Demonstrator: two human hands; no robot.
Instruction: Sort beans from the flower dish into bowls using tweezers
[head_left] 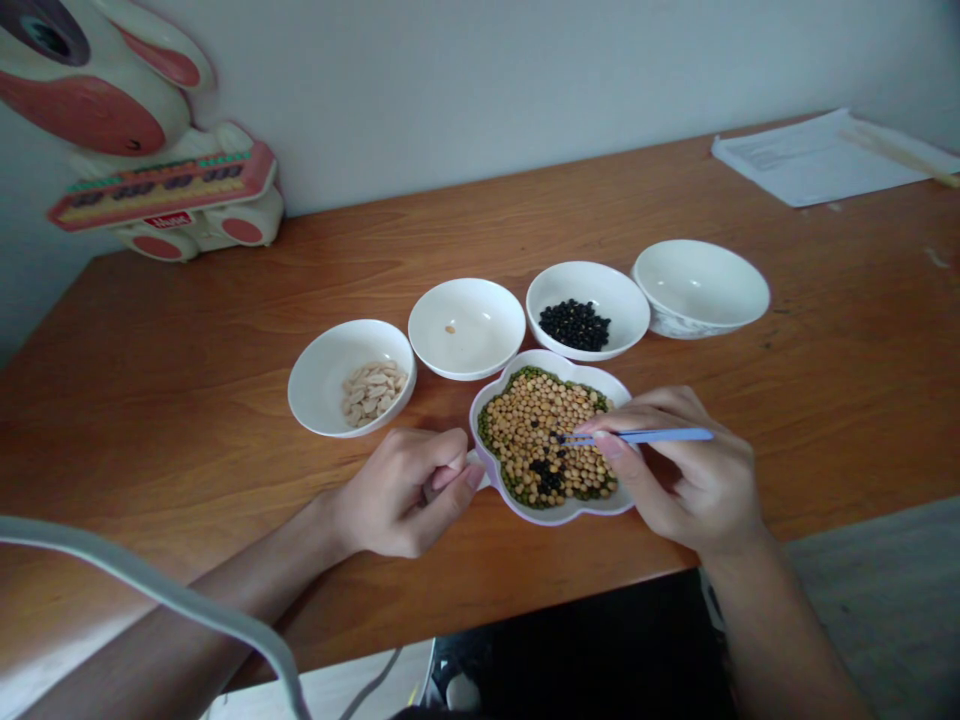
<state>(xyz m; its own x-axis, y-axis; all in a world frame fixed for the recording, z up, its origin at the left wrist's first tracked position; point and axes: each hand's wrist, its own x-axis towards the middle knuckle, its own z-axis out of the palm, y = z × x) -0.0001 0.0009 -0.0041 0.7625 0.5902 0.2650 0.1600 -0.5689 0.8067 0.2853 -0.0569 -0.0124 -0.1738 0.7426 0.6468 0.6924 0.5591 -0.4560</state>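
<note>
Light-blue tweezers (637, 436) pinched in a narrow grip by the right hand (675, 470). Long axis lies nearly level across the view, tips pointing left into a heap of round yellow beans (532, 425), just above a patch of black beans (549, 482). Whether the tips hold a bean: cannot tell. Green mung beans (491, 425) ring the heap inside a white scalloped dish (551, 361) with a lilac rim. Right hand is nearer the tips; left hand (397, 490) closes around a short white handle (480, 477) on the dish's near left side, handle mostly hidden by fingers.

Beyond the dish, on a wooden table (187, 400), stand white bowls: one with pale pumpkin seeds (373, 392), one with a single tan seed (450, 328), one with black beans (574, 325), and a fourth (701, 288) with a patterned outside. Rabbit-shaped toy (150, 150) at far left; papers (817, 155) at far right.
</note>
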